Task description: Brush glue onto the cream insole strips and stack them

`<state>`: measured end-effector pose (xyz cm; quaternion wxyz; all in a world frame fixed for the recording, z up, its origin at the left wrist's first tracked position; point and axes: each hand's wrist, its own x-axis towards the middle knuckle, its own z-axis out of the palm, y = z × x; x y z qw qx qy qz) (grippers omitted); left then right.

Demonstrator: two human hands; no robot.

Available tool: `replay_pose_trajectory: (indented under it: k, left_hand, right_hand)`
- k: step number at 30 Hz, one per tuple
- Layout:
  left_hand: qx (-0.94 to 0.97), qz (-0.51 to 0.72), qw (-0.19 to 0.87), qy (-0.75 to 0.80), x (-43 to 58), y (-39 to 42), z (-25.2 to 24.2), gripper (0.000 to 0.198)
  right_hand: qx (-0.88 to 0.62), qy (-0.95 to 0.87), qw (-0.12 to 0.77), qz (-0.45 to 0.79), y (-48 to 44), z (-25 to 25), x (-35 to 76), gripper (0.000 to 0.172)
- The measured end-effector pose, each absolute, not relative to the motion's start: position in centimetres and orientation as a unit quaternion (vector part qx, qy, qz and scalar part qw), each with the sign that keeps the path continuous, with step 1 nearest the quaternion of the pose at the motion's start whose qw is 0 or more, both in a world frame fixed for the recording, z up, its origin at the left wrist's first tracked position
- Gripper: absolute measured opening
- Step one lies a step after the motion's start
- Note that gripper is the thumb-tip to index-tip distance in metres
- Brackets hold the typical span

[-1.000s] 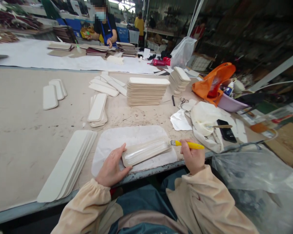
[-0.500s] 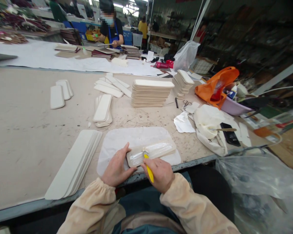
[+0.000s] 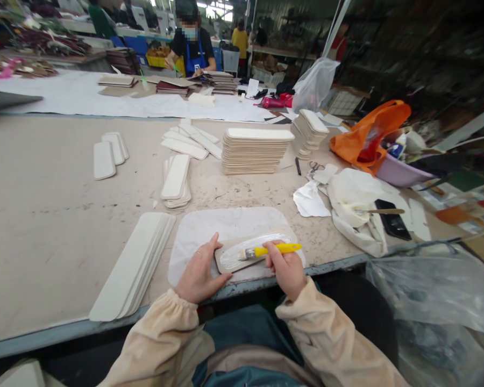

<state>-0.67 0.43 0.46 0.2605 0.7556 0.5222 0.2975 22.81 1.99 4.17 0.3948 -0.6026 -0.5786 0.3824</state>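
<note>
My right hand is closed round the yellow handle of a flat paintbrush. The bristles rest on a long, round-cornered beige panel, towards its left end. Wet, whitish streaks shine along the panel's top face. At that same end, my left hand holds the panel, with its thumb at the near edge and its fingers at the far corner. Beneath the panel lies a larger white rounded sheet, close to the table's front edge.
Fanned long white panels lie to the left. Farther back stand a tall panel stack and a shorter fanned pile. On the right are a white cloth bundle, a phone and scissors. A co-worker stands across the table.
The brush has swung from pointing towards me to lying nearly level, its handle now to the right. My right hand has turned and shifted right with it. My left hand stays at the panel's end.
</note>
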Motion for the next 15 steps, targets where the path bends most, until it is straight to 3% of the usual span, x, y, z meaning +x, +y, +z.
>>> replay_pose_trajectory:
  k: [7, 11, 15]
  left_hand:
    - [0.761, 0.290, 0.251, 0.523, -0.7, 0.4, 0.4, 0.094]
    - [0.766, 0.283, 0.241, 0.525, -0.7, 0.5, 0.4, 0.090]
    - [0.772, 0.264, 0.228, 0.532, -0.7, 0.6, 0.3, 0.088]
  right_hand:
    - [-0.689, -0.553, 0.409, 0.230, 3.1, 5.3, 29.6, 0.047]
    - [-0.630, -0.504, 0.482, 0.340, 1.9, 5.3, 28.0, 0.041]
    - [-0.578, -0.528, 0.456, 0.424, 1.4, 4.4, 25.5, 0.039]
